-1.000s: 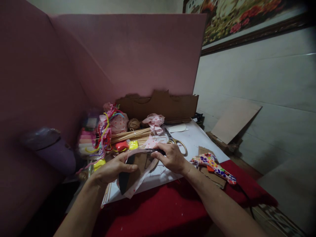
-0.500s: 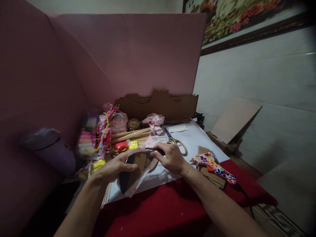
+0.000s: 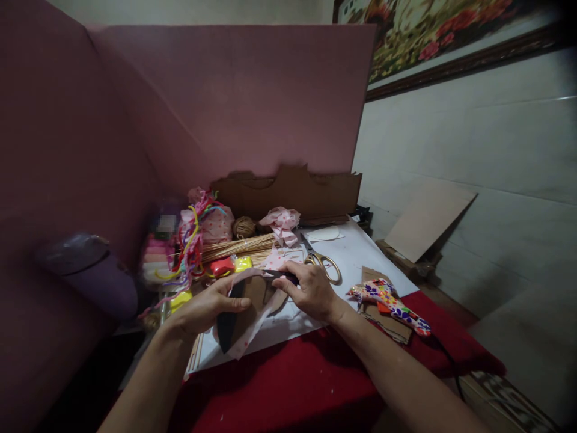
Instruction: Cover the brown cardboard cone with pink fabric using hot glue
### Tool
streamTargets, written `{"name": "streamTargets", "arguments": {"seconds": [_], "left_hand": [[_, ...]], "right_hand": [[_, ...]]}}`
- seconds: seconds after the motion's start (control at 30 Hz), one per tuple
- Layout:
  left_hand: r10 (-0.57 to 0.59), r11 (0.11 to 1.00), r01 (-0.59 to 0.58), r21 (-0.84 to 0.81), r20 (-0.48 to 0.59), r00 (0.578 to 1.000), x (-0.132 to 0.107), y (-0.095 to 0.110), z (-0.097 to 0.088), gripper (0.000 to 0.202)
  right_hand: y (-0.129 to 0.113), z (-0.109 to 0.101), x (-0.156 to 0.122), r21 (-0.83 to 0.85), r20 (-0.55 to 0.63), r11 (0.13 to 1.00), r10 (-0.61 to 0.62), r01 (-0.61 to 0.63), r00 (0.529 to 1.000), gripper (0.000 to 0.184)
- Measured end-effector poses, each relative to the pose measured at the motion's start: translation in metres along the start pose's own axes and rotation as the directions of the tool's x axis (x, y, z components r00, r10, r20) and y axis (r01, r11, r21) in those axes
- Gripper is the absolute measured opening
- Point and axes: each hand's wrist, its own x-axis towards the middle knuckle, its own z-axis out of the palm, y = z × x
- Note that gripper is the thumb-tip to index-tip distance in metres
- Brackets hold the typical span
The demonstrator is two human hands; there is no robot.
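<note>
My left hand (image 3: 205,308) grips a dark, cardboard-backed piece (image 3: 234,322) with a pink dotted ribbon (image 3: 252,328) draped over it, thumb on top. My right hand (image 3: 310,290) is closed on the upper right end of the same piece, pinching the ribbon against a dark edge near its fingertips. Both hands hover just above a white sheet (image 3: 356,252) on the red cloth (image 3: 297,385).
Gold-handled scissors (image 3: 325,263) lie just beyond my right hand. A flower-patterned glue gun (image 3: 391,304) rests on cardboard scraps to the right. Behind are a bundle of sticks (image 3: 238,245), a twine ball (image 3: 244,227), coloured yarn (image 3: 193,240), a ribbon bow (image 3: 283,222) and a pink board wall (image 3: 234,96).
My right hand has crept slightly left and up along the piece; the ribbon's hanging end shifted a little. The left hand has barely moved.
</note>
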Motion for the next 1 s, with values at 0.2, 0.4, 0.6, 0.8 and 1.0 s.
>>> {"name": "streamTargets", "arguments": {"seconds": [0.2,0.4,0.6,0.8,1.0], "left_hand": [[0.023,1.0,-0.023,0.011,0.019,1.0,0.0014,0.0001,0.0001,0.057],[0.027,0.999,-0.028,0.031,0.006,1.0,0.0017,0.0008,0.003,0.054],[0.03,0.997,-0.031,0.077,0.021,0.999,0.0023,-0.0004,0.0027,0.056],[0.021,0.997,-0.021,0.076,-0.007,1.0,0.0027,-0.0019,0.0003,0.057],[0.034,0.998,-0.035,0.044,0.011,0.999,0.0025,-0.0023,-0.001,0.055]], "right_hand": [[0.0003,-0.0003,0.0,-0.021,0.004,1.0,0.005,-0.005,1.0,0.023],[0.0011,0.0014,-0.0005,-0.023,-0.001,1.0,-0.011,0.011,1.0,0.024],[0.0014,0.0043,-0.0006,-0.031,-0.034,0.999,-0.012,0.011,0.999,0.025],[0.0005,0.0051,-0.0006,-0.047,-0.045,0.999,0.016,-0.018,0.999,0.023],[-0.0005,0.0045,-0.0011,-0.034,-0.049,0.999,0.036,-0.038,0.998,0.025]]}}
